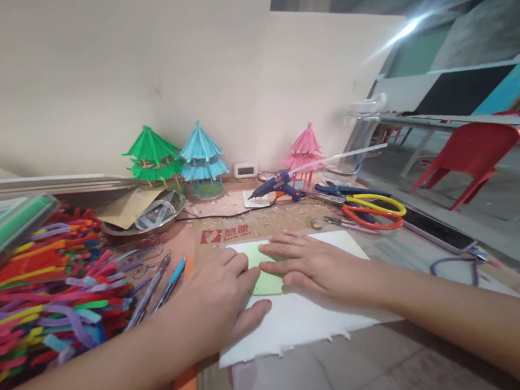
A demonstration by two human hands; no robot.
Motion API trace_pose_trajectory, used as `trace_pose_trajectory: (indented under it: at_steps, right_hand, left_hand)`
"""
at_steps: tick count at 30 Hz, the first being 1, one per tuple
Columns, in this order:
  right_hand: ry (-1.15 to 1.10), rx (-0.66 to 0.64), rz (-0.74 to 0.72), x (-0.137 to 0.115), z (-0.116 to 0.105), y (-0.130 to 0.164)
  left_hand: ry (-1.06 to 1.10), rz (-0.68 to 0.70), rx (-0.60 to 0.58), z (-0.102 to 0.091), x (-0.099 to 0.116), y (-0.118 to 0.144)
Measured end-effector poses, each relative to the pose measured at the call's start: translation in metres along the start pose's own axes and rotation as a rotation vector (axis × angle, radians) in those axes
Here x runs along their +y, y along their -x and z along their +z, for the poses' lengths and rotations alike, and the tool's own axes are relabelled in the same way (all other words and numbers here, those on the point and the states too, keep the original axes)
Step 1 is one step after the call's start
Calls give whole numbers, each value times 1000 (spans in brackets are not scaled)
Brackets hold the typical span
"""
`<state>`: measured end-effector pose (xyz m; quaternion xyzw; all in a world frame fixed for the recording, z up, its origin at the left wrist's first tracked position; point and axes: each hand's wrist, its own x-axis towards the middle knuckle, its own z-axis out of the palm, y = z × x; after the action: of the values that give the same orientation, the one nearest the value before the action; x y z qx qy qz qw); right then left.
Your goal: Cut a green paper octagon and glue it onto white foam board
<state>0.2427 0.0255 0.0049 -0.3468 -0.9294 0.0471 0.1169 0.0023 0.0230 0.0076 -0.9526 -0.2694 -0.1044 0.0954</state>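
A small light-green piece of paper (267,286) lies on a larger white sheet (317,323) with a ragged near edge. My right hand (313,260) rests on the green piece's right side, flat with fingers spread. At the opposite side, my left hand (225,292) touches the green piece with bent fingers, its thumb stretched out over the white sheet. Neither hand appears to grip anything. Part of the green piece is covered by my fingers.
Colourful fuzzy strips (46,298) pile up at left, beside pens (170,282). Behind the sheet are a blue glue gun (272,185) and scissors (373,212). Green (154,152), blue (202,154) and pink (304,148) pavilion models stand by the wall. A phone (440,231) lies right.
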Motion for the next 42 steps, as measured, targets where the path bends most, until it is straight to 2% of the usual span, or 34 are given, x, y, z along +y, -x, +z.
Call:
trace_pose_trajectory:
  at_steps: [3, 6, 15, 19, 21, 24, 29, 33, 38, 42]
  right_hand:
    - [63, 71, 49, -3, 5, 2]
    - [129, 98, 29, -6, 5, 1]
    - [331, 122, 67, -8, 8, -3]
    - [335, 154, 53, -9, 9, 0]
    - [317, 164, -10, -10, 8, 2]
    - [238, 159, -115, -11, 6, 4]
    - [123, 147, -150, -12, 6, 5]
    - [74, 130, -98, -13, 9, 2]
    - [143, 121, -3, -13, 8, -1]
    - [145, 120, -26, -15, 7, -1]
  left_hand:
    - [-1, -9, 22, 1, 0, 1]
    - [1, -32, 22, 2, 1, 0]
    - [75, -95, -102, 0, -2, -5]
    - [84, -124, -99, 2, -4, -6]
    - [79, -132, -85, 4, -4, -6]
    - [108, -123, -63, 7, -4, -6]
    - [122, -109, -53, 10, -4, -6]
    - [96, -115, -71, 9, -4, -7]
    - [83, -129, -91, 7, -3, -8]
    - [75, -144, -98, 8, -3, -8]
